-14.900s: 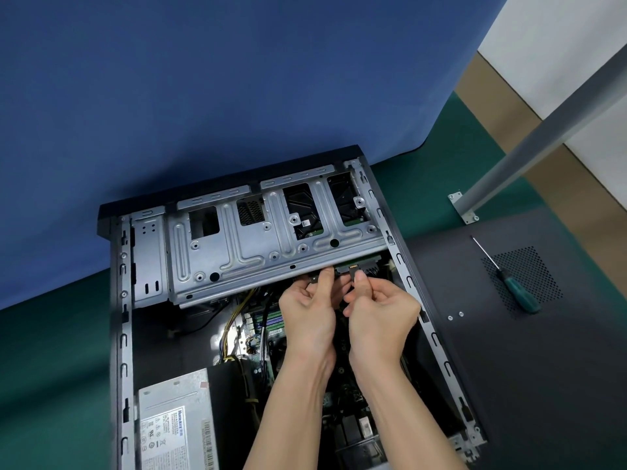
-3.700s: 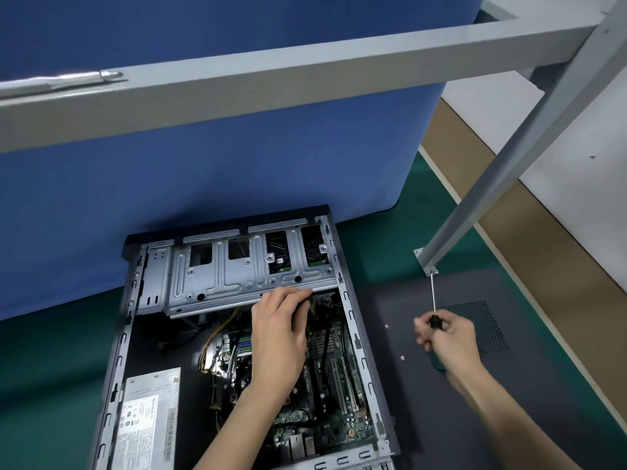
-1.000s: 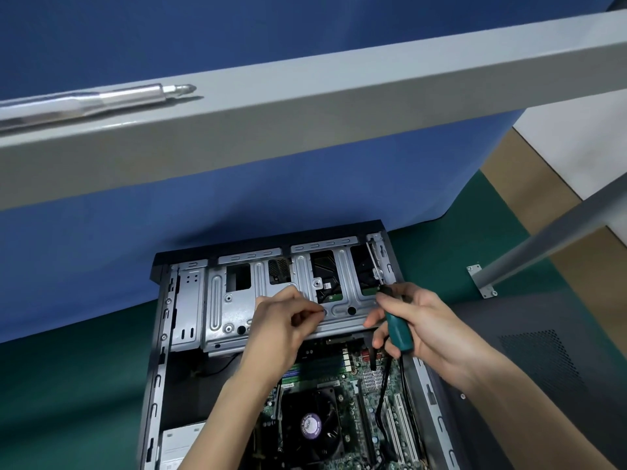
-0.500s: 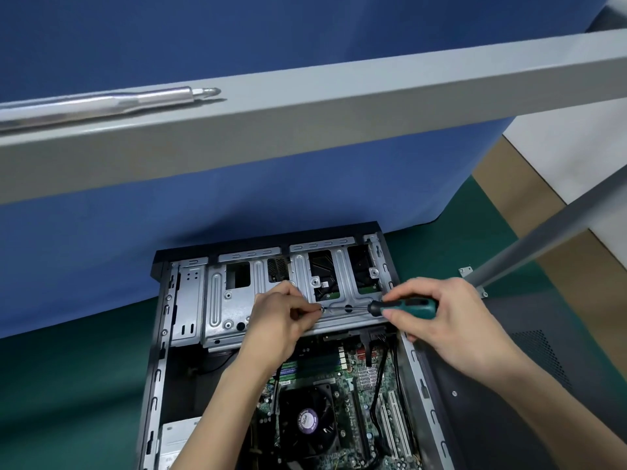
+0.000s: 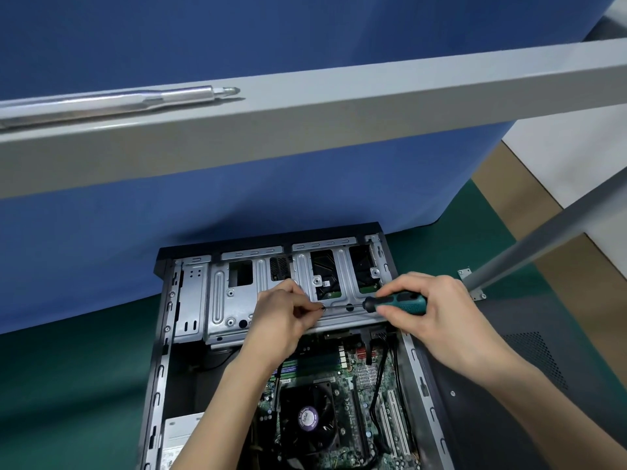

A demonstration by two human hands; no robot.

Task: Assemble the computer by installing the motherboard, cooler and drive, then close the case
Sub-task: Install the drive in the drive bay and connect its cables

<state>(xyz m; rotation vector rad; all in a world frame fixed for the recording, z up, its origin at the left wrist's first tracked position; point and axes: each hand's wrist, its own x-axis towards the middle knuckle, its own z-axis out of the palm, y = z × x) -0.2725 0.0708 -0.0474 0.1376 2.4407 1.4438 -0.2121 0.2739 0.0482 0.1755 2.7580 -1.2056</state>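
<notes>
Green matting covers the surface (image 5: 68,385), with a blue cloth (image 5: 169,232) hanging behind it and a grey beam (image 5: 339,120) crossing high above both hands. An open computer case (image 5: 159,368) lies flat on the matting. The left hand (image 5: 281,320) is curled, its fingertips pinching a tiny silver screw (image 5: 322,308) against the metal cage (image 5: 230,300) at the far end of the case. The right hand (image 5: 441,310) is wrapped round the teal handle of a screwdriver (image 5: 403,304), held level, with the thin shaft reaching across to the left fingertips (whether the tip is seated in the screw is too small to tell). Just beyond the shaft, the drive (image 5: 325,269) shows dark through the cage openings. Under the wrists sits the motherboard (image 5: 346,368), and nearer the body, between the forearms, the cooler (image 5: 308,418) with its round purple label. A power supply (image 5: 179,432) lies beside the left forearm, and the dark side panel (image 5: 509,385) rests flat beneath the right forearm.
</notes>
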